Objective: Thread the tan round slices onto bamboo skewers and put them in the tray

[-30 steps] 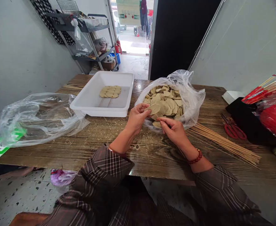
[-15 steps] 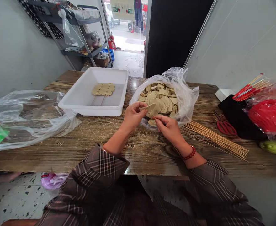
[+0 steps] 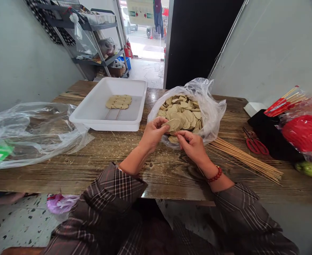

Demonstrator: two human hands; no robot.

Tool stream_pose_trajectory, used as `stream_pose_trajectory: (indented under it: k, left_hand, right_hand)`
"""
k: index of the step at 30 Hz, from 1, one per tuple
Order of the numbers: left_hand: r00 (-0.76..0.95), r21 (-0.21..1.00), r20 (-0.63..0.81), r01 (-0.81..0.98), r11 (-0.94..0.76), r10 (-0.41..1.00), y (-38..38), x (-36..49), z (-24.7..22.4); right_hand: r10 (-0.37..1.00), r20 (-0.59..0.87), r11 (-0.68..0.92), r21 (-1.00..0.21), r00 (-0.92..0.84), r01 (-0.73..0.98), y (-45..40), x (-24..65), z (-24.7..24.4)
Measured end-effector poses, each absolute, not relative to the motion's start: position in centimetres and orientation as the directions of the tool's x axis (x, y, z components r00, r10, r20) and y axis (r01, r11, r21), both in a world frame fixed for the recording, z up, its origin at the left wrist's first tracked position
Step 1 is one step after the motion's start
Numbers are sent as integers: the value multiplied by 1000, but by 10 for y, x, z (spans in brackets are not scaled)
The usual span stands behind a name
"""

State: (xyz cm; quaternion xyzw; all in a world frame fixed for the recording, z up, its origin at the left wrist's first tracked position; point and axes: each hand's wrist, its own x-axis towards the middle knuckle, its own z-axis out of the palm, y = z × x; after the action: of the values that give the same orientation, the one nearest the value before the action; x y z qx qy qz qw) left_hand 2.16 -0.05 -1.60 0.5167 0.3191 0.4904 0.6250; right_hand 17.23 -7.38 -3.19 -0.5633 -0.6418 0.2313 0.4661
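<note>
Between thumb and fingers, my left hand [image 3: 154, 133] pinches a flat, pale tan slice [image 3: 172, 124] that looks like a round of tofu skin or dough. My right hand [image 3: 190, 144] is closed on a thin wooden skewer [image 3: 176, 131], its tip at the slice's lower edge; whether it has pierced it I cannot tell. Both hands are over the near rim of a clear plastic bag [image 3: 215, 109] full of similar slices [image 3: 184, 115]. To the left, a white plastic tub [image 3: 88, 122] holds skewered slices [image 3: 119, 101] lying flat, their sticks toward me.
A bundle of skewers [image 3: 246, 159] lies right of the bag. Beyond it are red-handled scissors [image 3: 256, 146], a black box [image 3: 273, 136] and a red bagged bundle [image 3: 305, 132]. A crumpled plastic bag [image 3: 39, 134] spreads over the table's left side. A grey shelf cart [image 3: 102, 42] stands behind.
The slice in my left hand has turned from nearly edge-on to show its flat face. My right hand stays close below it with the skewer. The view has shifted slightly.
</note>
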Motion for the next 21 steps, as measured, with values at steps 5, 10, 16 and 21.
stream_pose_trajectory:
  k: [5,10,16,21]
  left_hand:
    - [338,923,-31,-350,157,941,-1,20,-15]
    - [384,883,-56,-412,225,922,-2,20,-14]
    - [373,860,-61,-450,238,926,-1,21,-17]
    - [371,854,-88,-450,262,925,0,21,-18]
  right_hand:
    - [921,385,292,-787,63,544,-76,172,-33]
    - [914,402,300,-763,57,573,-76,171,-32]
    - [909,415,309,-743,47,593,-78,171,-31]
    - [910,413,319,-750,35,579,-79,172,-33]
